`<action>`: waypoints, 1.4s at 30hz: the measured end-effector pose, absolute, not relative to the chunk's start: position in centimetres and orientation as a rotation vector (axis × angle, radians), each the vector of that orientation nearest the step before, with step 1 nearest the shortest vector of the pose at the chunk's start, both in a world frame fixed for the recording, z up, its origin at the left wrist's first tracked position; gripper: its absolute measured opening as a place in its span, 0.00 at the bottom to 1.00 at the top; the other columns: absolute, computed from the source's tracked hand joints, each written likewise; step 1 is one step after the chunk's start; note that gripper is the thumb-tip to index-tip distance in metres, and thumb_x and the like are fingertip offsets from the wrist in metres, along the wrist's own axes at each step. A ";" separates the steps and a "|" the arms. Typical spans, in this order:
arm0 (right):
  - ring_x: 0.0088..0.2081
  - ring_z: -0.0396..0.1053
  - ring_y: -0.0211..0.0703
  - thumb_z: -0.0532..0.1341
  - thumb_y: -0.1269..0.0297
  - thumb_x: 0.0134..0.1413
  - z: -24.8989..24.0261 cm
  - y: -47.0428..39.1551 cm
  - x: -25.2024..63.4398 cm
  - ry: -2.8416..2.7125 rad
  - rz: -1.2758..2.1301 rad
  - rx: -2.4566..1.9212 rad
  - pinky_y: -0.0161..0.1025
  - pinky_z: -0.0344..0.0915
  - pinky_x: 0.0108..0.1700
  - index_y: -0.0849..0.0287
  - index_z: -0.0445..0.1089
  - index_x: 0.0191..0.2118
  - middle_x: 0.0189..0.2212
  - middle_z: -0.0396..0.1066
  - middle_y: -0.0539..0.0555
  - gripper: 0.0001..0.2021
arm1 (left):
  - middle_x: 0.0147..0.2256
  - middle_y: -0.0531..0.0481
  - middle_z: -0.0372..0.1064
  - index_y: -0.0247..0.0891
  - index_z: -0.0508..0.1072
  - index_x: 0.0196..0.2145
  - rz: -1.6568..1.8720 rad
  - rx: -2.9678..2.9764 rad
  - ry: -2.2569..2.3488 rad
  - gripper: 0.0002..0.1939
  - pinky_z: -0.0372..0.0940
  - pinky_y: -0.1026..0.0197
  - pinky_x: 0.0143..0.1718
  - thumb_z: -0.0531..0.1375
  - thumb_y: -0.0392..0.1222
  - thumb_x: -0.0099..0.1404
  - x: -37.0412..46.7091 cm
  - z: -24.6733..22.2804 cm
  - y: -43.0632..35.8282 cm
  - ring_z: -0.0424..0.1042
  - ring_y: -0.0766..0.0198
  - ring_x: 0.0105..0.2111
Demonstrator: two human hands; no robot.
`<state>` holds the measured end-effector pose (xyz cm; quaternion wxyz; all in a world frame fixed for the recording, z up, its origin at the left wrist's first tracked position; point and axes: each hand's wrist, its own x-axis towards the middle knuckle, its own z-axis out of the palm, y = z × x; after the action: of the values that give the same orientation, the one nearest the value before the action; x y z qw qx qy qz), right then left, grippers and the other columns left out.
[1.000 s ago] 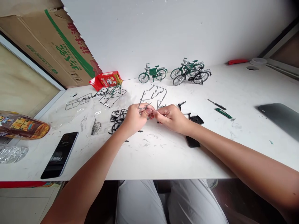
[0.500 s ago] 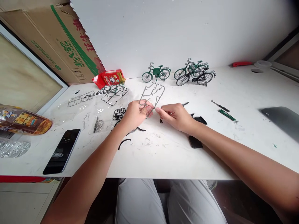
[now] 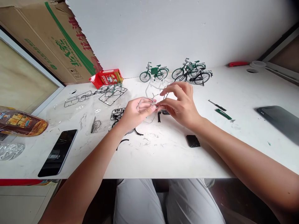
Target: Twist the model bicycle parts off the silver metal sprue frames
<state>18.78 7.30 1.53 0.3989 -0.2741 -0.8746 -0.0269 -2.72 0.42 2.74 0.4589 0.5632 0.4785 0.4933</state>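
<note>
While the left hand [image 3: 136,113] pinches the thin grey sprue frame [image 3: 153,100] between thumb and fingers, the right hand [image 3: 183,105], drawn into a tight pinch half a second ago, has spread: its upper fingers arch well away from its thumb, which sits at the frame just beside the left thumb, though whether it grips anything I cannot tell. The frame is held above the table [image 3: 163,161], its far end towards a green model bicycle [image 3: 154,71] at twelve o'clock. I take this as a change of grip on the frame. At ten o'clock from the hands, a carton [image 3: 42,40] reads BEIDAHUANG in green, beside red 花生油; print on the red packet [image 3: 111,77] nearby and the bottle [image 3: 23,123] at nine o'clock is too small to read.
</note>
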 end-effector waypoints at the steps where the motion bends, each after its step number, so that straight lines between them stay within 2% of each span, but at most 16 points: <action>1: 0.59 0.65 0.66 0.62 0.55 0.73 1.4 7.4 18.8 -2.174 -0.042 -0.712 0.66 0.59 0.61 0.49 0.79 0.40 0.45 0.73 0.57 0.10 | 0.50 0.38 0.83 0.37 0.80 0.49 1.285 1.363 1.154 0.20 0.72 0.51 0.58 0.72 0.51 0.66 -2.8 2.9 0.5 0.83 0.49 0.52; 3: 0.56 0.67 0.64 0.63 0.54 0.72 1.1 7.5 18.8 -2.076 0.030 -0.735 0.65 0.62 0.59 0.48 0.79 0.40 0.39 0.72 0.56 0.10 | 0.56 0.37 0.80 0.37 0.80 0.50 1.407 1.303 1.081 0.21 0.70 0.49 0.61 0.69 0.56 0.69 -3.1 3.2 0.6 0.80 0.46 0.57; 6: 0.51 0.67 0.60 0.64 0.54 0.71 0.5 7.5 18.6 -1.962 0.143 -0.737 0.62 0.65 0.55 0.49 0.81 0.39 0.33 0.71 0.55 0.10 | 0.59 0.35 0.79 0.37 0.79 0.54 1.445 1.266 1.029 0.27 0.69 0.47 0.62 0.65 0.62 0.70 -3.1 3.3 0.7 0.79 0.44 0.60; 11: 0.47 0.68 0.57 0.65 0.58 0.70 0.3 7.0 18.4 -1.934 0.216 -0.672 0.58 0.66 0.51 0.50 0.83 0.38 0.30 0.72 0.55 0.09 | 0.59 0.33 0.78 0.36 0.72 0.63 1.359 1.159 1.005 0.35 0.72 0.47 0.60 0.73 0.56 0.65 -2.1 1.7 0.8 0.79 0.46 0.59; 15: 0.48 0.69 0.57 0.63 0.61 0.72 0.2 7.0 18.3 -2.001 0.281 -0.640 0.57 0.66 0.53 0.49 0.83 0.38 0.31 0.74 0.55 0.11 | 0.55 0.33 0.81 0.33 0.78 0.57 1.317 1.124 1.041 0.29 0.76 0.49 0.56 0.75 0.53 0.64 -1.5 0.6 0.9 0.83 0.48 0.52; 18: 0.47 0.70 0.55 0.61 0.60 0.73 0.0 7.0 18.2 -1.959 0.323 -0.679 0.55 0.66 0.53 0.52 0.83 0.42 0.32 0.76 0.56 0.12 | 0.54 0.34 0.82 0.33 0.80 0.54 1.297 1.153 1.084 0.27 0.77 0.51 0.54 0.75 0.51 0.64 -1.4 0.6 0.8 0.84 0.47 0.52; 23: 0.48 0.71 0.57 0.64 0.57 0.70 0.1 6.8 18.1 -1.921 0.273 -0.775 0.55 0.66 0.53 0.54 0.80 0.44 0.34 0.79 0.57 0.09 | 0.51 0.35 0.83 0.33 0.80 0.52 1.285 1.166 1.099 0.22 0.78 0.52 0.51 0.74 0.47 0.65 -1.2 0.9 0.5 0.85 0.47 0.50; 29: 0.54 0.68 0.60 0.61 0.61 0.73 0.5 7.2 18.3 -2.074 0.173 -0.742 0.62 0.63 0.57 0.48 0.81 0.42 0.39 0.79 0.56 0.10 | 0.50 0.35 0.83 0.33 0.79 0.51 1.352 1.101 1.138 0.18 0.78 0.56 0.46 0.73 0.42 0.66 -1.5 0.9 0.7 0.85 0.49 0.48; 34: 0.59 0.65 0.63 0.65 0.60 0.70 0.2 8.1 18.8 -2.216 0.019 -0.677 0.63 0.59 0.60 0.44 0.81 0.51 0.45 0.79 0.54 0.09 | 0.49 0.37 0.83 0.33 0.79 0.50 1.413 1.072 1.161 0.16 0.78 0.57 0.47 0.72 0.40 0.67 -1.8 1.2 0.8 0.86 0.52 0.47; 42: 0.58 0.62 0.62 0.60 0.70 0.70 0.0 8.1 18.5 -2.262 -0.011 -0.742 0.60 0.58 0.55 0.49 0.81 0.45 0.42 0.78 0.56 0.12 | 0.46 0.37 0.84 0.34 0.78 0.46 1.448 1.277 1.263 0.18 0.77 0.55 0.46 0.73 0.48 0.65 -1.5 0.5 1.0 0.86 0.50 0.45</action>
<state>18.52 8.12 0.02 0.3714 -0.2896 -0.8821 -0.0042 -1.49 0.97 0.51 0.4052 0.5061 0.5005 0.5737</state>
